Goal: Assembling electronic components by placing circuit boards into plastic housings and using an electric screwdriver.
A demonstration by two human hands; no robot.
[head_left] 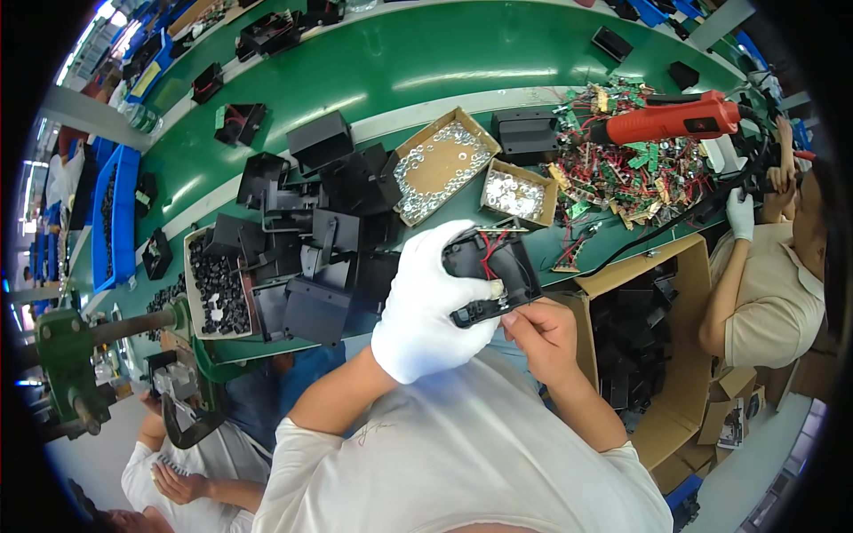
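In the middle of the view, my left hand, in a white glove, is closed around an open black plastic housing. Red wires run inside the housing, and a small green-and-tan board strip lies along its upper edge. My bare right hand has its thumb and fingers pinched at the housing's lower edge, beside a dark fitting. Whether a small part is also between those fingertips is hidden.
Black housings are heaped on the green table at left, beside a box of small black parts. Ahead are trays of metal pieces, a red electric screwdriver and wired boards. A carton stands right; co-workers flank me.
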